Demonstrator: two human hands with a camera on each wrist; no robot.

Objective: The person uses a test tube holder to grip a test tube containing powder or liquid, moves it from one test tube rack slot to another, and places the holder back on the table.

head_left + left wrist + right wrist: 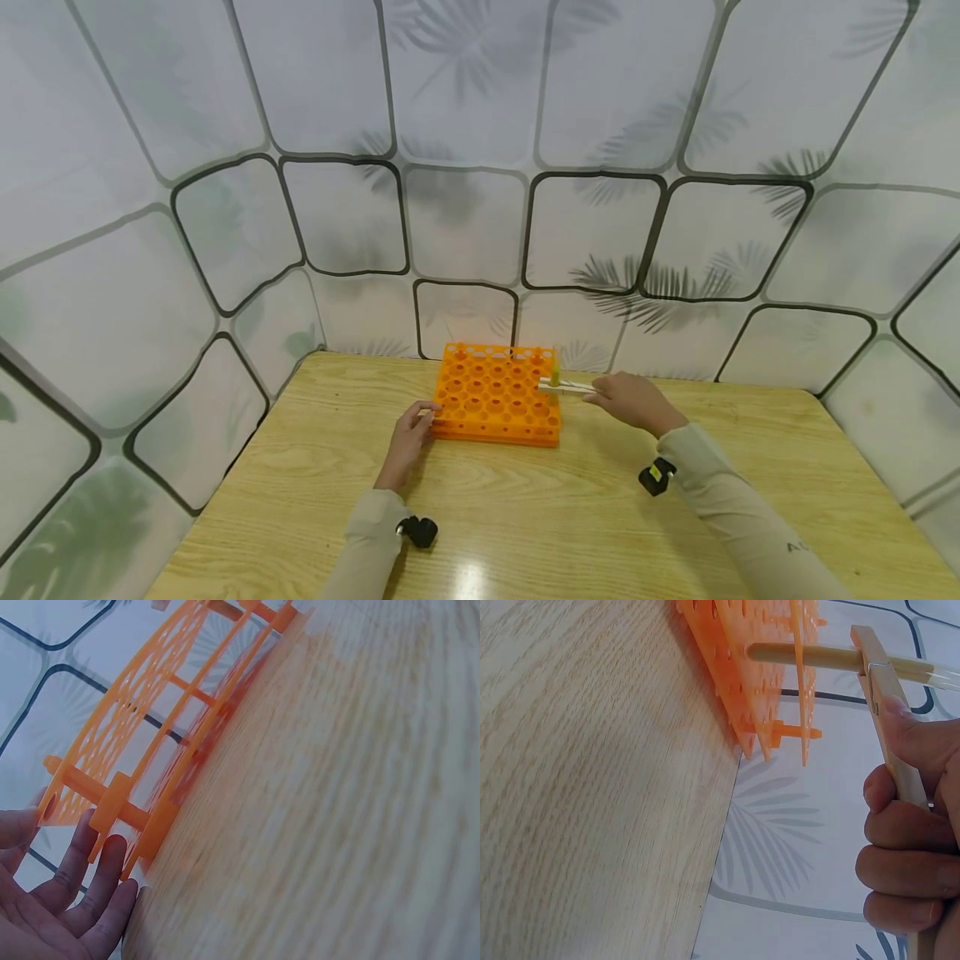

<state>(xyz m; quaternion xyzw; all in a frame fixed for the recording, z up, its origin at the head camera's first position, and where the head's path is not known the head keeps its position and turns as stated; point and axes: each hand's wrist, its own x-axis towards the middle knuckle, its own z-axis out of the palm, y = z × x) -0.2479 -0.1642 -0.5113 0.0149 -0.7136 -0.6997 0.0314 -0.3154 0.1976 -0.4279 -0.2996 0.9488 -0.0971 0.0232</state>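
An orange test tube rack (495, 433) stands on the wooden table. My left hand (408, 433) is at its front left corner, and in the left wrist view the fingertips (112, 851) touch the rack's end. My right hand (633, 402) grips a wooden test tube holder (570, 387), fingers wrapped round its handle. The holder's jaws clamp a glass test tube (555, 367) with yellow liquid. In the right wrist view the test tube (825, 656) passes through the rack's top plate on the right side, its rounded bottom near the middle plate.
The wooden table (480, 508) ends at a patterned curtain or wall (465, 225) just behind the rack. A small black camera sits on each wrist. The rack's other visible holes hold no tubes.
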